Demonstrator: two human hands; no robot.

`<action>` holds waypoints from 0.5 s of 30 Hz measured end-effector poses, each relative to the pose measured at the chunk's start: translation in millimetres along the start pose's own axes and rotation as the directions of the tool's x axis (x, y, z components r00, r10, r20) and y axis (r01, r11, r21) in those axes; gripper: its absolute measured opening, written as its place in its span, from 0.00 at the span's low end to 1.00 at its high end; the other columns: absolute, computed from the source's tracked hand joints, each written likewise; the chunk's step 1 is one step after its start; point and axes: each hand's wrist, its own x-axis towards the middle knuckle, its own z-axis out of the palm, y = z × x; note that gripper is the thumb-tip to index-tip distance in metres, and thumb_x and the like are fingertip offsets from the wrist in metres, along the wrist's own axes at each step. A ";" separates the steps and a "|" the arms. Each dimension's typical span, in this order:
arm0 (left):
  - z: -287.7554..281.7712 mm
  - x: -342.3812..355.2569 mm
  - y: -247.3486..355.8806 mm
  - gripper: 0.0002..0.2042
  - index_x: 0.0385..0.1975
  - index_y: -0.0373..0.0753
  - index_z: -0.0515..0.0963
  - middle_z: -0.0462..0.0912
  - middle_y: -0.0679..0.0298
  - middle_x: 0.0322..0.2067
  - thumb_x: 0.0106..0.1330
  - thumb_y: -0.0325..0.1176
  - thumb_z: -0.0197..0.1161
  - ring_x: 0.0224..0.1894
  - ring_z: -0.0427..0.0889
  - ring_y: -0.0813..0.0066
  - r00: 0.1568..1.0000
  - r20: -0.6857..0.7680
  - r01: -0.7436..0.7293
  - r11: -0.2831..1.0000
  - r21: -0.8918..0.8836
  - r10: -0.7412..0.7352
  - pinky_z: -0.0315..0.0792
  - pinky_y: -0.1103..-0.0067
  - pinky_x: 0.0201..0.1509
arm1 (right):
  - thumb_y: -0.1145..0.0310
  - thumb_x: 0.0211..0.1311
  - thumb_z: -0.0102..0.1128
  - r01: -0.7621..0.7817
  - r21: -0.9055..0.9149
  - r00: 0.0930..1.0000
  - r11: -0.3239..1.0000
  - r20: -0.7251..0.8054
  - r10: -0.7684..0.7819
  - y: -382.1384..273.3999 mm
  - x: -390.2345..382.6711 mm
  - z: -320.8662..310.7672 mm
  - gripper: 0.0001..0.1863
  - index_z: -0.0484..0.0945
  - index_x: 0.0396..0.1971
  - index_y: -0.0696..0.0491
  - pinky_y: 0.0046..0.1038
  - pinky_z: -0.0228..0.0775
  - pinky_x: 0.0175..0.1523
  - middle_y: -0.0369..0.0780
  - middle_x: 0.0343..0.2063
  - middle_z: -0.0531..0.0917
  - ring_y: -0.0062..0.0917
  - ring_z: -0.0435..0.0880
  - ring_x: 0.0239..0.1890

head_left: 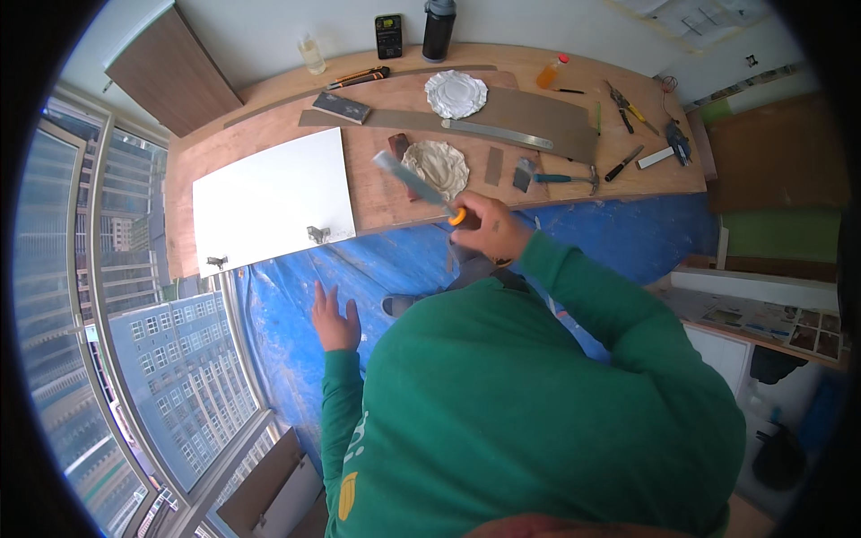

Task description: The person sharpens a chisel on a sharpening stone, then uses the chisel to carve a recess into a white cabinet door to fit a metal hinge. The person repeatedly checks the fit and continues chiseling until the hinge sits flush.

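Note:
My right hand (pixel 491 229) is closed round the handle of what looks like a flat file (pixel 417 184), its grey blade pointing up and left over the bench edge. An orange ring shows where blade meets handle. Behind the blade lies a crumpled cream cloth (pixel 441 166), partly over a reddish-brown block (pixel 397 143). My left hand (pixel 335 320) hangs empty with fingers apart, above a blue sheet. Nearest to it on the bench is a white panel (pixel 273 193), with two metal fittings like hinges (pixel 317 234) along its near edge.
The wooden bench (pixel 377 202) also bears a metal ruler (pixel 498 134), a hammer (pixel 565 178), a dark block (pixel 341 108), a white cloth (pixel 456 94), pliers (pixel 626 106) and a knife (pixel 623 163). A black flask (pixel 438 34) stands at the back. Blue sheeting (pixel 287 305) covers the floor; windows line the left.

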 end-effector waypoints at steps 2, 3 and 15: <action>17.5 -21.7 -31.7 0.16 0.53 0.34 0.82 0.78 0.45 0.62 0.69 0.34 0.62 0.61 0.78 0.45 0.989 0.114 0.105 0.987 -0.122 -0.091 0.69 0.58 0.67 | 0.72 0.59 0.68 -0.282 0.237 0.959 0.930 0.048 0.279 47.5 13.8 -34.0 0.12 0.75 0.40 0.55 0.28 0.76 0.36 0.39 0.29 0.80 0.24 0.84 0.28; 25.8 -36.3 -39.6 0.14 0.48 0.33 0.83 0.81 0.45 0.57 0.71 0.36 0.62 0.57 0.81 0.47 0.982 0.088 0.182 0.968 -0.171 -0.169 0.72 0.61 0.63 | 0.74 0.59 0.68 -0.317 0.305 0.947 0.898 0.044 0.319 76.3 19.7 -49.0 0.11 0.75 0.39 0.55 0.27 0.76 0.35 0.37 0.26 0.79 0.23 0.83 0.26; 82.5 -128.6 38.1 0.19 0.40 0.34 0.86 0.90 0.52 0.33 0.71 0.48 0.66 0.38 0.89 0.58 0.763 0.153 0.647 0.741 -0.179 -0.628 0.79 0.65 0.47 | 0.68 0.59 0.64 -0.661 0.115 0.632 0.741 -0.446 0.633 329.2 65.3 -181.5 0.12 0.82 0.42 0.56 0.34 0.80 0.37 0.46 0.29 0.87 0.34 0.89 0.29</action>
